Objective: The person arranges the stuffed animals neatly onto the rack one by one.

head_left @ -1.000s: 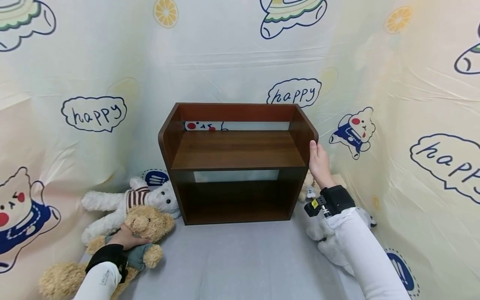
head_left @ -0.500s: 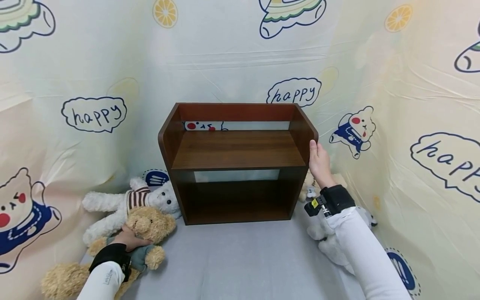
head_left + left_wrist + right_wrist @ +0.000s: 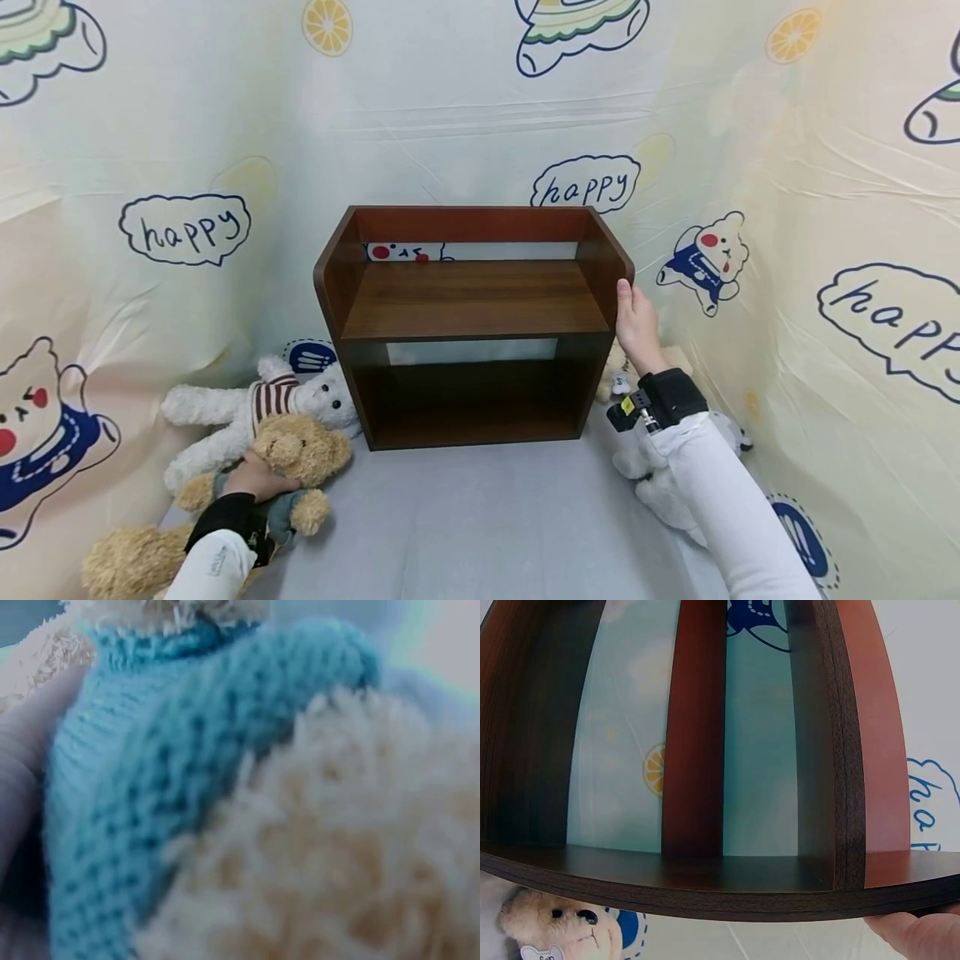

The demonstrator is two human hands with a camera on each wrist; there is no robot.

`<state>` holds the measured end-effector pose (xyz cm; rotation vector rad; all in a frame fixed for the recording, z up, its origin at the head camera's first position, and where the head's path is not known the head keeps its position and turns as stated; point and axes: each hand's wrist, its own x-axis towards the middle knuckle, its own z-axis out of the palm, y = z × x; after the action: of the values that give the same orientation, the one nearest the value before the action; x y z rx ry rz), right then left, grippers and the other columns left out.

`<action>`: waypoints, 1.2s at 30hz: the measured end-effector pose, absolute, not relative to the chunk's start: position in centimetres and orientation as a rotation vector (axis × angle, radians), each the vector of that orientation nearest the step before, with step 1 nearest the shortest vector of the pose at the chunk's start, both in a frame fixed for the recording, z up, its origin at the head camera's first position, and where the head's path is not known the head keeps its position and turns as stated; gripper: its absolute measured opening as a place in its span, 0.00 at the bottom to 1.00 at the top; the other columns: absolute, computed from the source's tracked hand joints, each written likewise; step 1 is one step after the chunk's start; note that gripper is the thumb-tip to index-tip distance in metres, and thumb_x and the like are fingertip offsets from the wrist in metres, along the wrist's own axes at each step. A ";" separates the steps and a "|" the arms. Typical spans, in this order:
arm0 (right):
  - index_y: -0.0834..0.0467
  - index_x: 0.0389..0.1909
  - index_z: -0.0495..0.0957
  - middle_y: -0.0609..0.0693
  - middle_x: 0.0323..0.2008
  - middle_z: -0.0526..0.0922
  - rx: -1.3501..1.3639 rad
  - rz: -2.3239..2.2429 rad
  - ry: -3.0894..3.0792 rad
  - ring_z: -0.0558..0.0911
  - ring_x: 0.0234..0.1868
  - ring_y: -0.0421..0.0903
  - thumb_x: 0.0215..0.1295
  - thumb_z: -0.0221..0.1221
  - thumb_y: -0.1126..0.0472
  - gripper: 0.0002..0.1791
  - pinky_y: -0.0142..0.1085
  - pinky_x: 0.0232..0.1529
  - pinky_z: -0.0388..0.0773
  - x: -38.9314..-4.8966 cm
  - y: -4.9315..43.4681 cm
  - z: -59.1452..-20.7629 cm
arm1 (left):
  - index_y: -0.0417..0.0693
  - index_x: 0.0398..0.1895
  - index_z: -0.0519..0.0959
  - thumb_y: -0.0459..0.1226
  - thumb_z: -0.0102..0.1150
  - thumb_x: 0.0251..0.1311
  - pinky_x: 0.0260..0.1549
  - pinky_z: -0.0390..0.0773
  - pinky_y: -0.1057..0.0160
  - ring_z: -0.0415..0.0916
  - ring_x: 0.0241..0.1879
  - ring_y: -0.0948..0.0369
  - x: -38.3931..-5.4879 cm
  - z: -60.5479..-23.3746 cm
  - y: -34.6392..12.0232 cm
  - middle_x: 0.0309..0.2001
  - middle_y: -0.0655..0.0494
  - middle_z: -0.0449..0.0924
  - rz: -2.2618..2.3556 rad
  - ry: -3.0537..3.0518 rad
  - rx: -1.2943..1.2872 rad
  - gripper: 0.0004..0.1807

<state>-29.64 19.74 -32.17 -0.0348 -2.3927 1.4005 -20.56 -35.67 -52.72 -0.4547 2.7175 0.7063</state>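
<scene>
At the lower left in the head view, my left hand [image 3: 258, 481] grips a tan teddy bear [image 3: 303, 450] around its upper body. The bear lies on its back in a blue-green knitted sweater [image 3: 142, 765], which fills much of the left wrist view beside my finger [image 3: 30, 750]. My right hand [image 3: 638, 329] rests with straight fingers against the outer right side of a dark brown two-tier shelf [image 3: 480, 300]. Both tiers hold nothing. In the right wrist view, my fingertips [image 3: 922, 934] touch the shelf's side panel from outside.
A white plush toy [image 3: 217, 433] in a striped shirt lies behind the teddy bear, against the shelf's left side. Right of the shelf, a beige plush toy [image 3: 570, 922] and a grey-white one [image 3: 667, 500] sit partly behind my arm. Printed cloth [image 3: 450, 125] hangs behind the grey table [image 3: 465, 525].
My left wrist and forearm have shifted slightly right, and the teddy bear has moved a little right with the hand. My right hand stays at the shelf's side.
</scene>
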 end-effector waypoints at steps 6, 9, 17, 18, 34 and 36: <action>0.70 0.54 0.64 0.68 0.53 0.69 -0.031 1.386 -2.402 0.68 0.54 0.60 0.71 0.31 0.44 0.33 0.50 0.55 0.64 -29.7 19.7 -32.1 | 0.18 0.46 0.49 0.58 0.67 0.34 0.41 0.69 0.43 0.63 0.45 0.30 -20.7 -52.9 -35.8 0.43 0.16 0.61 0.750 2.748 -0.462 0.56; 0.70 0.57 0.62 0.68 0.56 0.67 -0.020 1.376 -2.406 0.67 0.57 0.60 0.71 0.31 0.45 0.33 0.50 0.58 0.62 -29.7 19.6 -32.1 | 0.18 0.45 0.50 0.57 0.67 0.34 0.42 0.69 0.43 0.63 0.45 0.29 -20.6 -52.7 -35.9 0.43 0.16 0.61 0.751 2.771 -0.430 0.55; 0.69 0.61 0.60 0.67 0.60 0.65 0.008 1.417 -2.391 0.65 0.60 0.59 0.71 0.31 0.45 0.33 0.49 0.60 0.60 -29.7 19.4 -32.5 | 0.17 0.48 0.55 0.46 0.70 0.37 0.39 0.70 0.42 0.67 0.41 0.30 -19.7 -51.1 -35.8 0.41 0.21 0.65 0.822 2.929 -0.200 0.48; 0.69 0.61 0.59 0.66 0.61 0.63 0.011 1.418 -2.391 0.64 0.61 0.59 0.71 0.32 0.45 0.33 0.49 0.61 0.59 -29.7 19.4 -32.6 | 0.18 0.47 0.57 0.44 0.71 0.36 0.39 0.70 0.42 0.68 0.41 0.31 -19.6 -50.9 -35.7 0.41 0.22 0.66 0.834 2.972 -0.144 0.46; 0.68 0.61 0.60 0.66 0.61 0.64 0.012 1.424 -2.385 0.65 0.61 0.59 0.71 0.31 0.44 0.33 0.49 0.61 0.59 -29.9 19.9 -32.4 | 0.25 0.57 0.55 0.37 0.74 0.31 0.41 0.66 0.39 0.65 0.44 0.33 -18.5 -47.8 -31.6 0.48 0.25 0.60 0.895 3.175 0.179 0.50; 0.68 0.61 0.60 0.66 0.60 0.65 0.010 1.421 -2.379 0.65 0.60 0.59 0.71 0.31 0.44 0.33 0.49 0.61 0.60 -29.8 19.9 -32.4 | 0.26 0.60 0.53 0.37 0.74 0.32 0.43 0.64 0.38 0.63 0.46 0.33 -18.4 -47.3 -31.2 0.50 0.25 0.58 0.914 3.152 0.186 0.52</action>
<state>-29.83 19.87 -32.40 0.0099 -2.3795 1.4215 -18.39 -31.20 -47.35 0.1860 3.1518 0.9142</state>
